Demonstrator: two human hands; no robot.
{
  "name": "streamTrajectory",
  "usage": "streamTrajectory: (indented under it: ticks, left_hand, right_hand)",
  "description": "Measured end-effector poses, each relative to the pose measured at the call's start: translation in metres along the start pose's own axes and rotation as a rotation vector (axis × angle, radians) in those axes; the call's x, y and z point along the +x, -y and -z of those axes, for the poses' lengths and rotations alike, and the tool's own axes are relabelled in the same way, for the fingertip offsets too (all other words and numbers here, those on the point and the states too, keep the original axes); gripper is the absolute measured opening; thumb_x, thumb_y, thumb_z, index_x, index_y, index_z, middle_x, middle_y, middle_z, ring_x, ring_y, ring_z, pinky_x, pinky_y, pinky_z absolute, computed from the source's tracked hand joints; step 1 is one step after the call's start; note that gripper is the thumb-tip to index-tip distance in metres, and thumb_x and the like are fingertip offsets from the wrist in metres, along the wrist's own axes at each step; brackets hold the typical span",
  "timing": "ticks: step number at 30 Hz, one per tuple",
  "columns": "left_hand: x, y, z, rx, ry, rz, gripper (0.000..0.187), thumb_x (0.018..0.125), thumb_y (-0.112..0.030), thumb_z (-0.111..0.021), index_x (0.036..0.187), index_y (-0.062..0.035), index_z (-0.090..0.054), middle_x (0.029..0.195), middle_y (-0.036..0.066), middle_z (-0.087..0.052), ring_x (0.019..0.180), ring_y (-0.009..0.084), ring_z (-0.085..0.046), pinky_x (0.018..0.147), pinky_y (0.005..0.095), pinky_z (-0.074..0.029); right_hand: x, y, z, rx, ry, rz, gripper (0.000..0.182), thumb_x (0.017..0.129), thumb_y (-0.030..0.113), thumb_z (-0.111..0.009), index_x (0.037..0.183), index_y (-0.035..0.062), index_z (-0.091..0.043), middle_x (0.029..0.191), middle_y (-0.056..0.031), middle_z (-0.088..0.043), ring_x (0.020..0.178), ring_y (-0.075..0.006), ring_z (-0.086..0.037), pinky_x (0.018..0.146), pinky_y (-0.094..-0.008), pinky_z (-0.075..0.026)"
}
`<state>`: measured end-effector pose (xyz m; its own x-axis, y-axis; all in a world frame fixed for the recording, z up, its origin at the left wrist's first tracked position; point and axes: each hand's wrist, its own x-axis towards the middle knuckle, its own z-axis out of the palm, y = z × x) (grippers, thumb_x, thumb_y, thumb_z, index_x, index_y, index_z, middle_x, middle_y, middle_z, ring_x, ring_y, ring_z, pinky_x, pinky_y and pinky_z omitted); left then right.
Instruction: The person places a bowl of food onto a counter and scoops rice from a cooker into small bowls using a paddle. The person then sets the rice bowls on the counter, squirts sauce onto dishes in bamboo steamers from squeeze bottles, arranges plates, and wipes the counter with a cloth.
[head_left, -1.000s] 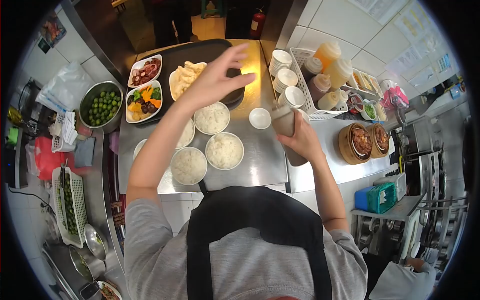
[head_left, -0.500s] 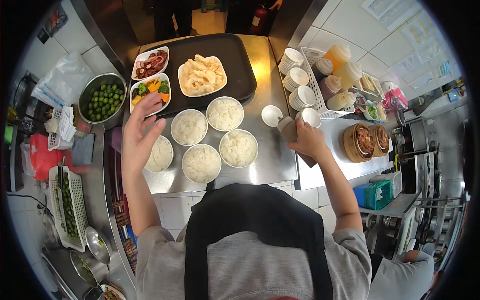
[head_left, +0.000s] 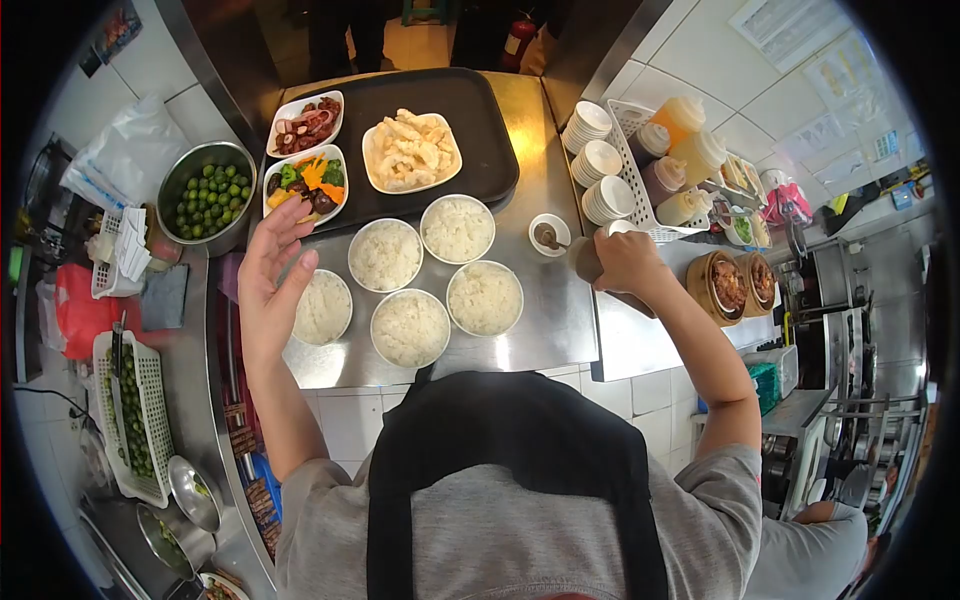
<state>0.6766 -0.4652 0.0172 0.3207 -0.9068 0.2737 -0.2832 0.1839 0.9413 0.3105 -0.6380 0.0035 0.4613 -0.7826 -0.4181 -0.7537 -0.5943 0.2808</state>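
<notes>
My right hand [head_left: 632, 262] is wrapped round a squeeze bottle [head_left: 585, 262], tilted so that its tip is over a small white dish [head_left: 549, 235]. Brown sauce lies in that dish. Part of another small white dish [head_left: 619, 228] shows at the same hand. My left hand [head_left: 275, 262], fingers apart and empty, hovers near a bowl of mixed vegetables [head_left: 318, 186] and a bowl of rice [head_left: 323, 307]. Several more rice bowls [head_left: 411, 328] stand on the steel counter [head_left: 540, 340]. A dish of fried pieces [head_left: 411, 150] rests on the black tray [head_left: 490, 130].
Stacks of small white dishes [head_left: 607, 200] stand beside a white basket [head_left: 640, 165] of sauce bottles. Two bamboo steamers [head_left: 716, 288] are at the right. A steel bowl of green fruit [head_left: 207, 193] is at the left. Another person's sleeve [head_left: 815, 545] shows at lower right.
Brown sauce now shows in the small dish, which was empty before. The bottle is tilted more toward it. My left hand has drawn back slightly from the vegetables.
</notes>
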Motion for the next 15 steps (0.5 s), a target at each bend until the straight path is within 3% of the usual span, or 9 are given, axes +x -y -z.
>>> streamTrajectory:
  ticks: [7,10,13,15]
  left_hand:
    - [-0.001,-0.001,0.003,0.007,-0.027,-0.032,0.052,0.08,-0.013,-0.061,0.127,-0.0018,-0.042,0.123,0.014,-0.051,0.109,0.0213,-0.051,0.095,0.034,-0.037]
    - [-0.003,-0.004,0.003,0.014,-0.044,-0.038,0.052,0.08,-0.012,-0.06,0.127,-0.0017,-0.042,0.123,0.014,-0.051,0.109,0.0209,-0.051,0.094,0.0332,-0.037]
    - [-0.005,-0.009,0.002,0.028,-0.054,-0.032,0.051,0.082,-0.012,-0.058,0.129,-0.0009,-0.04,0.123,0.013,-0.051,0.109,0.0201,-0.05,0.095,0.0326,-0.037]
    - [-0.007,-0.014,0.001,0.039,-0.054,-0.033,0.05,0.084,-0.013,-0.056,0.13,-0.0001,-0.039,0.123,0.012,-0.05,0.109,0.0197,-0.049,0.096,0.0324,-0.036]
  right_hand:
    - [-0.005,-0.003,-0.005,0.037,-0.022,-0.006,0.055,0.056,0.034,-0.076,0.092,-0.002,-0.055,0.083,-0.0161,-0.065,0.079,-0.0281,-0.065,0.069,-0.0347,-0.052]
    - [-0.009,-0.006,-0.016,0.093,-0.057,-0.019,0.061,0.056,0.038,-0.076,0.098,0.0006,-0.052,0.081,-0.0177,-0.064,0.079,-0.0324,-0.063,0.07,-0.0385,-0.05]
    - [-0.019,-0.005,-0.023,0.22,-0.035,-0.049,0.059,0.058,0.037,-0.075,0.098,-0.0009,-0.053,0.085,-0.0183,-0.065,0.079,-0.03,-0.064,0.071,-0.038,-0.051]
    - [-0.019,-0.006,-0.041,0.485,-0.134,-0.126,0.063,0.06,0.038,-0.074,0.103,-0.0012,-0.05,0.088,-0.0221,-0.063,0.083,-0.0354,-0.062,0.073,-0.0411,-0.049]
